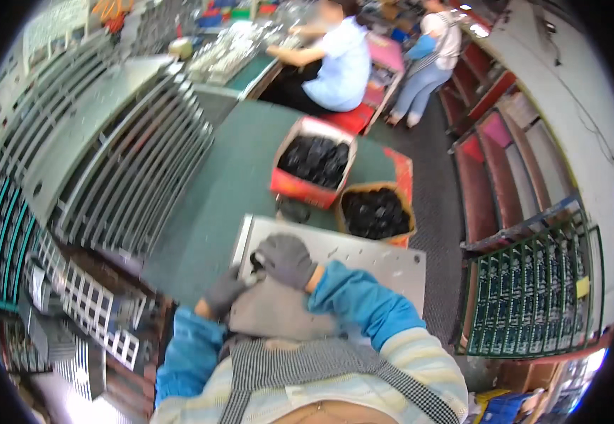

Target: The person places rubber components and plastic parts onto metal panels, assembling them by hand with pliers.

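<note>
Both of my hands wear dark grey gloves and meet over the left part of a pale metal plate (384, 263) on the green table. My right hand (287, 260) is curled, fingers pointing left and down at a small part between the hands. Close by on the left, my left hand (223, 291) is closed at the same spot. The small part looks dark and whitish; the gloves cover most of it, so its kind is unclear. A grey-brown rounded flap (278, 311) lies below the hands, in front of my chest. Small dark bits are scattered on the plate.
Beyond the plate stand a red-and-white box (278, 182) and a smaller cardboard box (411, 230), both filled with black parts. Slatted racks (130, 162) line the left. Green circuit boards (526, 293) stand in a rack at right. Two people are farther back, one seated.
</note>
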`<action>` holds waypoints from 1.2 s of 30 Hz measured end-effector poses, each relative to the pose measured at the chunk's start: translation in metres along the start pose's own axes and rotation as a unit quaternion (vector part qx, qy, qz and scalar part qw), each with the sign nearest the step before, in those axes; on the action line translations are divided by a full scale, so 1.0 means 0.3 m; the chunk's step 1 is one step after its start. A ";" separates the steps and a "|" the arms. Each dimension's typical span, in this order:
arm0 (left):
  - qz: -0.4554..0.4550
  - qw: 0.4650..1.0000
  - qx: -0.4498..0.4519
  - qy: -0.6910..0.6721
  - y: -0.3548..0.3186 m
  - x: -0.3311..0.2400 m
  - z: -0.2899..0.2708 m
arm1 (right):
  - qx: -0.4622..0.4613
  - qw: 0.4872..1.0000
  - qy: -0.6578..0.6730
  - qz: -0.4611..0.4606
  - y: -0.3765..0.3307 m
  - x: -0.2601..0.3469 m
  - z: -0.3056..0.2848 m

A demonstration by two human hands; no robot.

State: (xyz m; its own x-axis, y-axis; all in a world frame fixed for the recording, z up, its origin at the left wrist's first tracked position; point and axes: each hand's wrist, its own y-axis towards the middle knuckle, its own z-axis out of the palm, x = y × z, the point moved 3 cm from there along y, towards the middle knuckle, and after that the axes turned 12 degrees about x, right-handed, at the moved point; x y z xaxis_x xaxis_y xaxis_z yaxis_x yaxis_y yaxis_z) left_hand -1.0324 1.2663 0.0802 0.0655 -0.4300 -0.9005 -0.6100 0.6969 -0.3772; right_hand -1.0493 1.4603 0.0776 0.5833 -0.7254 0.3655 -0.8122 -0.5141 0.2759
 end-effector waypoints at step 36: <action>-0.043 0.966 0.005 -0.254 0.087 0.159 0.029 | 0.248 0.968 0.042 -0.014 0.011 -0.008 0.003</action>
State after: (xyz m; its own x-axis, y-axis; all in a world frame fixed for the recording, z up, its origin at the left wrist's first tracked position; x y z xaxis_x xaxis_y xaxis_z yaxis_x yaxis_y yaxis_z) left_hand -1.0384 1.2690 0.0254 0.4962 -0.1521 -0.8548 -0.5778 0.6771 -0.4558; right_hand -1.0533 1.4601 0.0768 0.5880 -0.6784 0.4404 -0.6894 -0.7052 -0.1657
